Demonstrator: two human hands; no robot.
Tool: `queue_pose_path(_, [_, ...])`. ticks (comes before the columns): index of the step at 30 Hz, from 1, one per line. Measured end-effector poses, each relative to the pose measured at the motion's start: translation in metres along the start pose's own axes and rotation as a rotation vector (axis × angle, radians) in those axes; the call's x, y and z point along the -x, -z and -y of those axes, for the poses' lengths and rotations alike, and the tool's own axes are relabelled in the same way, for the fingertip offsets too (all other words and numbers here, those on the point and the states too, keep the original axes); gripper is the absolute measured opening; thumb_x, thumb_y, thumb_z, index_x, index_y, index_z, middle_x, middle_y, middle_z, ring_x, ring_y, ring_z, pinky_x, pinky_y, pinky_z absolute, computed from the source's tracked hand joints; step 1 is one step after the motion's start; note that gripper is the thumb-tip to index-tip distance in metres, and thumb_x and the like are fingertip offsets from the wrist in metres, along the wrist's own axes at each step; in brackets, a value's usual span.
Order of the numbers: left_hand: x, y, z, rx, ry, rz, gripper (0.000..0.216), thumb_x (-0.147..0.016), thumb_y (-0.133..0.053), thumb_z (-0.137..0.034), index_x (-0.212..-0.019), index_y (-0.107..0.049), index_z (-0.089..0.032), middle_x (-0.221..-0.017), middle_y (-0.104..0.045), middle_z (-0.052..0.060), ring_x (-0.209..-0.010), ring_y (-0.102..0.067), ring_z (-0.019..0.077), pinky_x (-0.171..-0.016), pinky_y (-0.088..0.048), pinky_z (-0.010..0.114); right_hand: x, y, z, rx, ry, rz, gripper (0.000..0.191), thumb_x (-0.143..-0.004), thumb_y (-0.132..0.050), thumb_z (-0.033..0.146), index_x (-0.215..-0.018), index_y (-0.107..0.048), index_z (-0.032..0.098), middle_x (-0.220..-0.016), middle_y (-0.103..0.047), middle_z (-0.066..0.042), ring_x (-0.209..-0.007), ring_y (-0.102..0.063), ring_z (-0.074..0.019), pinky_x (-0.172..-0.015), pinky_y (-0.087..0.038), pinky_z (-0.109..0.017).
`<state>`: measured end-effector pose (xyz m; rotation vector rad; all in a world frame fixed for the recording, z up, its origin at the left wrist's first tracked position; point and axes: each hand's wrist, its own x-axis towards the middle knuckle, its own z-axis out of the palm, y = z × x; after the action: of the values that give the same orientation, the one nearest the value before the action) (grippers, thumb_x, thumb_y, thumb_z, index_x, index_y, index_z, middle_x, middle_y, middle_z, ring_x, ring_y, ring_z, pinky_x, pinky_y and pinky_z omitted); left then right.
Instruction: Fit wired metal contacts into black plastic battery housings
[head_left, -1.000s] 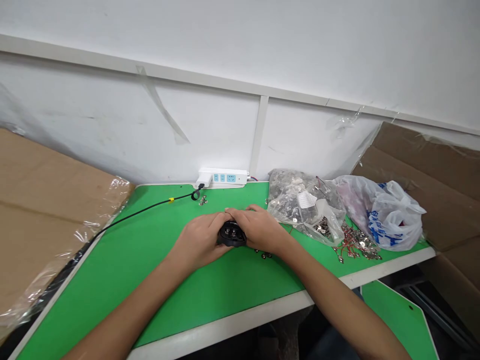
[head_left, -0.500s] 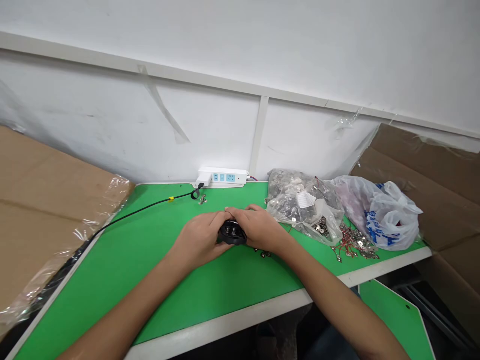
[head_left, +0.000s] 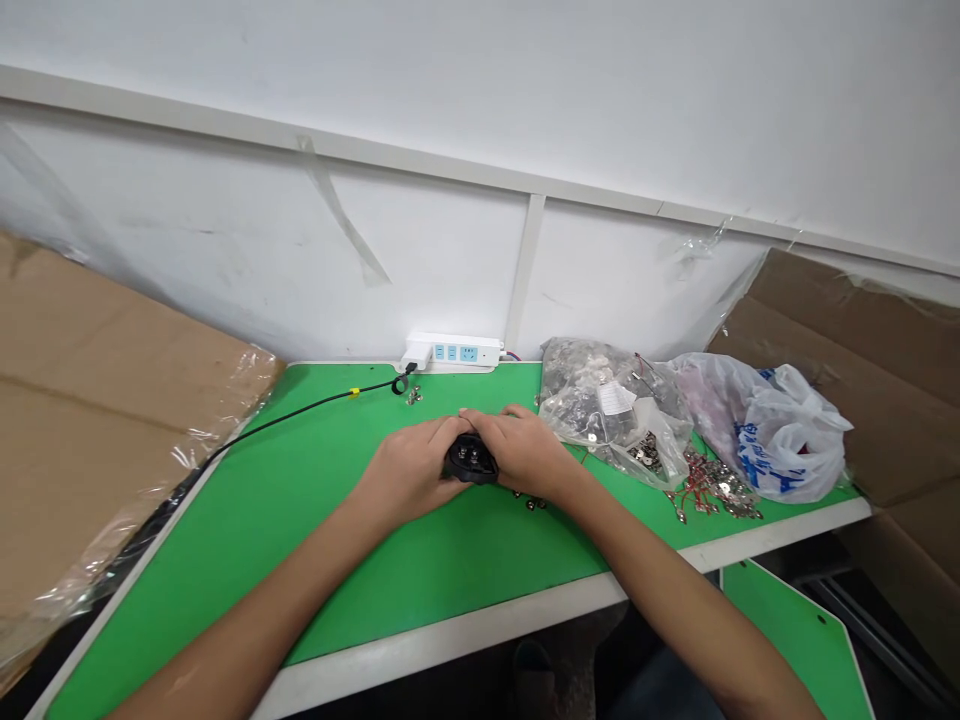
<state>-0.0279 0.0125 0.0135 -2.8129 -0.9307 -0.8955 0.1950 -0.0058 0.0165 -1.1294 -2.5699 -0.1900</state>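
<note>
Both hands meet at the middle of the green mat. My left hand [head_left: 409,472] and my right hand [head_left: 521,452] grip a black plastic connector housing [head_left: 471,460] between them, with its round metal-set face showing upward. The fingers hide most of its edges. Just below my right hand lie several small metal terminals [head_left: 529,503] on the green work mat [head_left: 225,560]. A thin black cable [head_left: 300,413] with a yellow marker runs along the mat to the left of my hands.
A white power strip [head_left: 454,351] stands at the mat's back edge. To the right lie a clear bag of metal parts [head_left: 607,405], loose wired terminals [head_left: 709,487] and a white plastic bag [head_left: 772,435]. Cardboard sheets [head_left: 112,420] flank the bench, whose front edge is near.
The whole view has shifted slightly, with the bench sitting a little further right. My hands stay closed around the black connector, with no visible change of grip.
</note>
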Motion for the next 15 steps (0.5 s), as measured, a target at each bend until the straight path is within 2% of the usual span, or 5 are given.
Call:
queue_pose_path(9, [0.0003, 0.0025, -0.0001, 0.016, 0.055, 0.089, 0.033, -0.090, -0.067, -0.032, -0.119, -0.054, -0.022, -0.108, -0.077, 0.010, -0.090, -0.077, 0.0305, -0.073, -0.058, 0.039, -0.0016, 0.0023, 0.0018, -0.021, -0.004, -0.001, 0.056, -0.102, -0.052, 0.019, -0.154, -0.037, 0.007, -0.129, -0.074, -0.018, -0.112, -0.072, -0.0300, -0.099, -0.049, -0.048])
queue_pose_path(15, [-0.0017, 0.0046, -0.0016, 0.038, 0.063, 0.075, 0.032, -0.090, -0.068, -0.030, -0.118, -0.055, -0.022, -0.106, -0.077, 0.007, -0.094, -0.076, 0.0293, -0.078, -0.056, 0.038, -0.0010, 0.0013, 0.0010, -0.028, -0.011, -0.014, 0.055, -0.103, -0.052, 0.020, -0.154, -0.038, 0.009, -0.130, -0.074, -0.018, -0.113, -0.072, -0.0287, -0.101, -0.048, -0.046])
